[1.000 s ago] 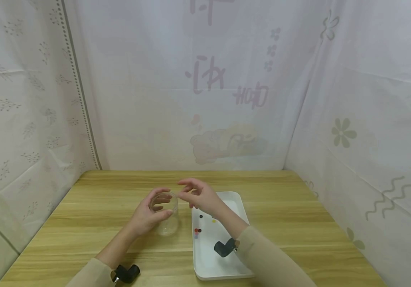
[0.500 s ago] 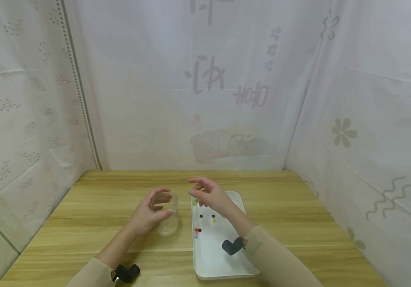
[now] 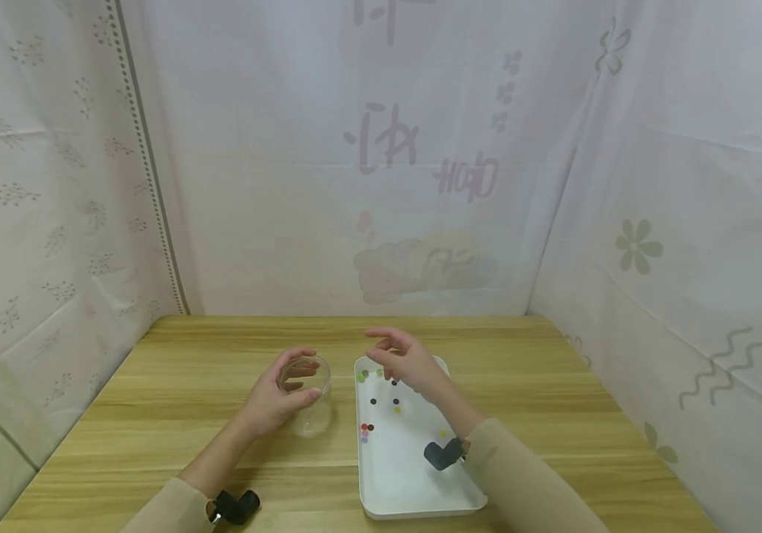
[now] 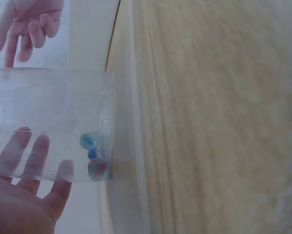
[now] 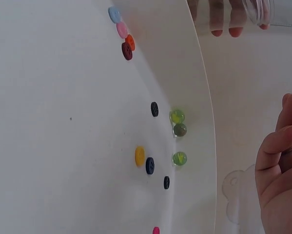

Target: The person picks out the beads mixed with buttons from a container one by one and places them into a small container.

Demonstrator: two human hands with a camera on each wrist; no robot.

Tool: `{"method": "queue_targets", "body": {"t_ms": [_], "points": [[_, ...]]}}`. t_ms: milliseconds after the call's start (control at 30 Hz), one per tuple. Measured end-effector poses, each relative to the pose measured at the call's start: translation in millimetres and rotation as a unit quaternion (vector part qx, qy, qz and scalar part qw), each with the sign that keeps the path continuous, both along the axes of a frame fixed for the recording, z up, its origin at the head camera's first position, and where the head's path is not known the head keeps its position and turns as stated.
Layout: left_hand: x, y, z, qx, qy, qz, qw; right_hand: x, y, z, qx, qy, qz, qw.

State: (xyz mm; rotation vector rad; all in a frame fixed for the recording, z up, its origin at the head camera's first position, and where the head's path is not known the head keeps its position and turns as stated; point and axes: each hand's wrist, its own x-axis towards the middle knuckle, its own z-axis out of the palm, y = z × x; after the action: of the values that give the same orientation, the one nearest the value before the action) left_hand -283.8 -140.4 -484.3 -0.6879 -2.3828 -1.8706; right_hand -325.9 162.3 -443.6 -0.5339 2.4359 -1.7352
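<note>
"One clear jar (image 3: 311, 422) stands upright on the wood-grain surface (image 3: 121, 407), just off the left edge of the white tray (image 3: 414, 485). What is your left hand (image 3: 277, 396) doing?"

"Gripping it: your thumb curves round the near side, your fingers round the far side. Low inside lie a blue-green marble (image 4: 88, 141), a smaller blue marble (image 4: 92, 153) and a red-streaked marble (image 4: 99, 169)."

"And your right hand (image 3: 408, 363)?"

"Raised near the tray's far edge, relaxed, its fingers loosely bent and the index finger pointing left. Along the tray's wall, about the far-left corner, you have two green marbles (image 5: 180, 158) and a darker marble (image 5: 180, 129)."

"What else is in your tray?"

"By the middle of its left edge, four buttons (image 5: 122, 30) sit close together: light blue, pink, orange and dark red, the last two touching. Towards the far edge are two black buttons (image 5: 154, 109), plus a yellow button (image 5: 140, 156) beside a dark blue button (image 5: 150, 165). Near the right edge is a yellow speck (image 3: 443, 433), too small to identify."

"And around you?"

"Beige sleeves (image 3: 517, 474) on your forearms, and pale printed cloth (image 3: 274, 244) behind the surface's far edge."
</note>
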Motion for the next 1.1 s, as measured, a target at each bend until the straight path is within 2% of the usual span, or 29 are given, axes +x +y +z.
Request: {"method": "queue_targets", "body": {"t_ms": [500, 767, 1100], "points": [[-0.2, -1.7, -2.8, -0.002, 0.004, -0.004, 1.0, -10.8, 16.5, -11.3, 0.007, 0.002, -0.014, 1.0], [1.2, -1.5, -1.9, -0.003, 0.004, -0.006, 1.0, -12.8, 19.9, -16.5, 0.053, -0.005, -0.023, 0.998], [1.3, -0.6, -0.9, -0.004, -0.01, -0.001, 0.9999, -11.9, 17.7, -16.2, 0.112, -0.019, -0.014, 0.993]]}}
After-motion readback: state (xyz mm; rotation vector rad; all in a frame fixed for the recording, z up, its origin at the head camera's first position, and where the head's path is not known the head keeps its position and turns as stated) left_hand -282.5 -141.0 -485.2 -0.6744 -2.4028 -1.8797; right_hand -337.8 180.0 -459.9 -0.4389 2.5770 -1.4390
